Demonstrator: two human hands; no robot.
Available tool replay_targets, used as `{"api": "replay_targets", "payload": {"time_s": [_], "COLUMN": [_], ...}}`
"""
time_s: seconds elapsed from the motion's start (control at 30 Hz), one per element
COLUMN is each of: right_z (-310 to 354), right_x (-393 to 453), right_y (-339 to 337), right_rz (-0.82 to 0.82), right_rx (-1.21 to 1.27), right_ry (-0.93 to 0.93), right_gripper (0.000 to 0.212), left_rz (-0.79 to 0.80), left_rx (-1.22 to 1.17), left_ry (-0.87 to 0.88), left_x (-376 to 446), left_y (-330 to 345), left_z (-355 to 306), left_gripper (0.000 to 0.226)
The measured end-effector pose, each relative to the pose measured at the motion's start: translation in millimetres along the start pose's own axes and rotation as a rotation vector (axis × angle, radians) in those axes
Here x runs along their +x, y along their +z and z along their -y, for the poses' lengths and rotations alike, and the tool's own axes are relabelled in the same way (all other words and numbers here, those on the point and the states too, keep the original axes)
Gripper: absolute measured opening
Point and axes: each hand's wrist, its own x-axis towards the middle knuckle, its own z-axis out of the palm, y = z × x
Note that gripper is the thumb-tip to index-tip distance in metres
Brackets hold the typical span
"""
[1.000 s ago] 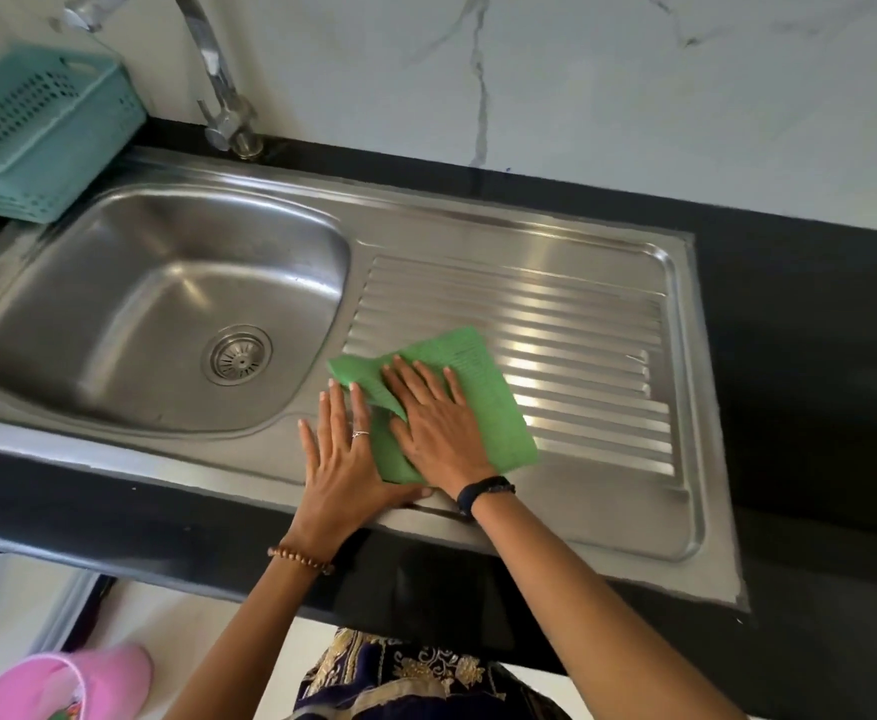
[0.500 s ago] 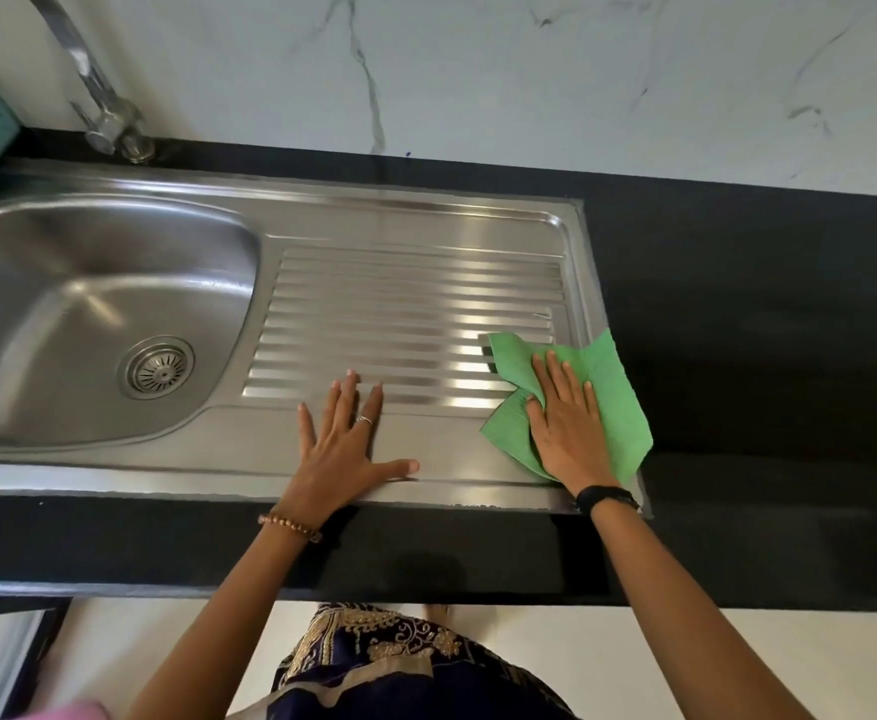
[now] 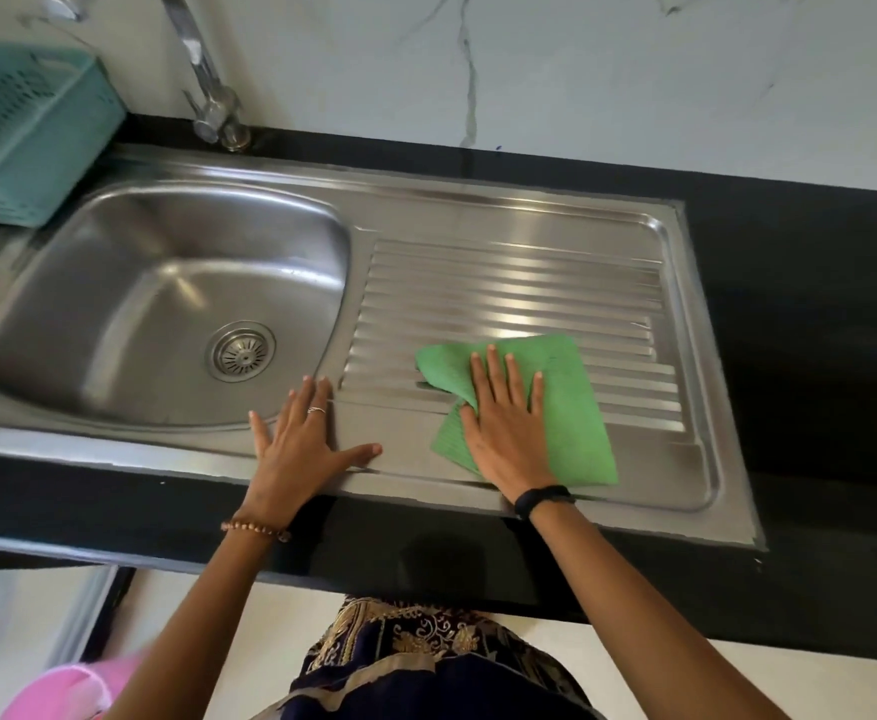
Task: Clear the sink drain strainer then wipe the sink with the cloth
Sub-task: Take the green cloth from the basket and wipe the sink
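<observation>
A green cloth (image 3: 571, 407) lies on the ribbed draining board of the steel sink (image 3: 504, 241). My right hand (image 3: 506, 428) presses flat on the cloth with fingers spread. My left hand (image 3: 303, 444) rests flat and open on the sink's front rim, between the basin and the draining board, holding nothing. The round drain strainer (image 3: 241, 350) sits in the bottom of the basin (image 3: 129, 304), left of both hands, and looks free of debris.
A steel tap (image 3: 207, 85) stands behind the basin. A teal plastic basket (image 3: 20, 127) sits at the sink's back left corner. Black countertop (image 3: 815, 330) surrounds the sink. A pink object (image 3: 67, 688) lies on the floor at the lower left.
My right hand slid the cloth from the draining board's left side out to its right edge, then back toward the middle. My left hand stayed on the front rim. The camera view shifted.
</observation>
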Motion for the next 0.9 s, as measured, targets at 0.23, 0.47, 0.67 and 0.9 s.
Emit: {"api": "replay_targets", "payload": {"time_s": [0.23,0.47,0.67,0.9], "right_z": [101,109,67,-63], "right_x": [41,24,9,-27], "right_y": [14,21,15,-9], "right_rz": [0.047,0.062,0.019,-0.041], "right_rx": [0.012,0.060,0.115,0.142], "right_ry": [-0.227,-0.350,-0.251,0.080], "right_gripper": [0.060,0.056,0.055,0.057], "left_rz": [-0.081,-0.053,-0.017,0.047], "left_rx": [-0.057,-0.188,-0.113,-0.103], "left_ry": [0.055,0.060,0.110,0.395], "left_x": [-6,-4,-12,-29], "left_y": [-4,-6,3,36], "left_z": [6,17,-6,-99], "left_gripper": [0.126,0.136,0.127,0.086]}}
